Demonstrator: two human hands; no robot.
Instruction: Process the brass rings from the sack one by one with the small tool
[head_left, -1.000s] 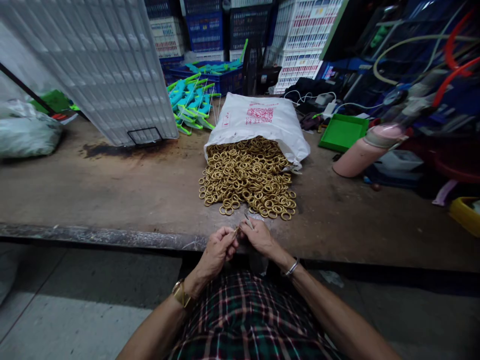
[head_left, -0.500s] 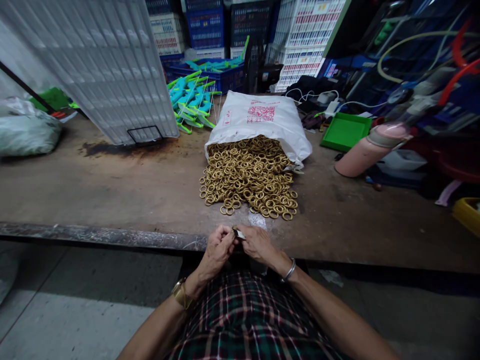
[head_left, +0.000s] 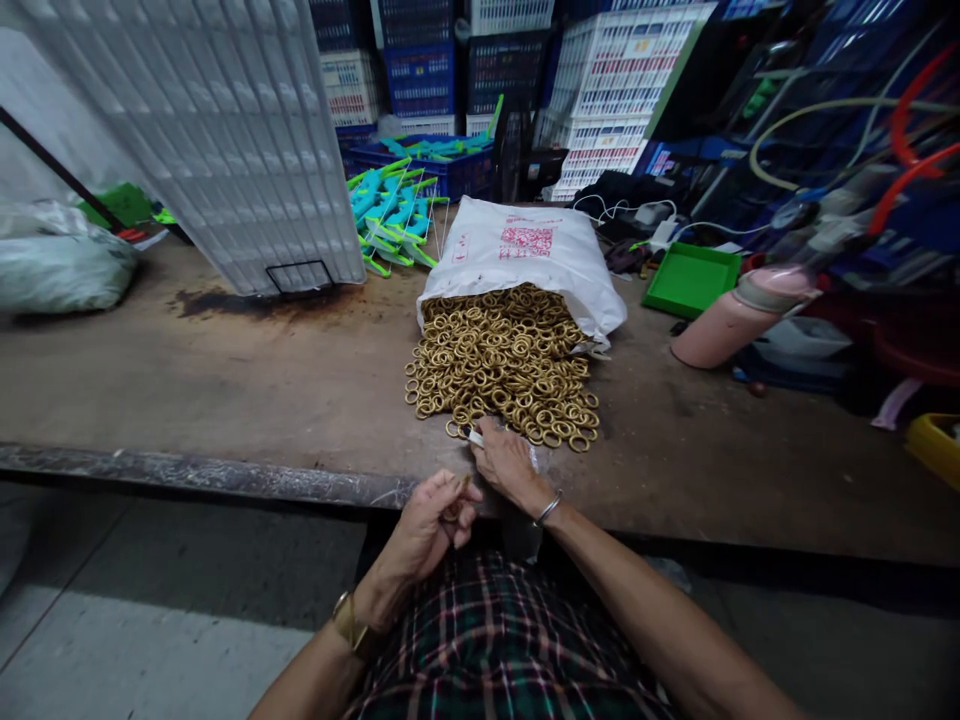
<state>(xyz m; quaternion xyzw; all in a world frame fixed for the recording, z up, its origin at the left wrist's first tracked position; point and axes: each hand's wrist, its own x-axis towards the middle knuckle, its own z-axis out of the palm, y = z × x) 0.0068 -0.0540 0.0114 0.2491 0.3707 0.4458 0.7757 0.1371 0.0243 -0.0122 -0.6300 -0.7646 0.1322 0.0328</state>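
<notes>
My left hand (head_left: 431,520) is in front of the table's edge, thumb and fingertips pinched on a gold-coloured ring (head_left: 464,484), mostly hidden by the fingers. My right hand (head_left: 508,462) reaches over the tabletop to the near edge of a pile of gold rings (head_left: 502,365). Between its thumb and fingers is a small white tool with a dark end (head_left: 475,437); its exact kind is unclear. The dark end points left beside the nearest rings. The pile spills from the mouth of a white sack (head_left: 480,250) with red print.
A ribbed translucent panel (head_left: 247,150) stands on the left of the wooden table (head_left: 225,390). Behind are turquoise and green plastic toy bows (head_left: 390,215) and stacked crates (head_left: 420,75). A green tray (head_left: 691,280) and a pink bottle (head_left: 720,325) are on the right.
My hands, together half a second ago, are now apart. The right has moved forward to the ring pile with the white tool, while the left stays near the table edge.
</notes>
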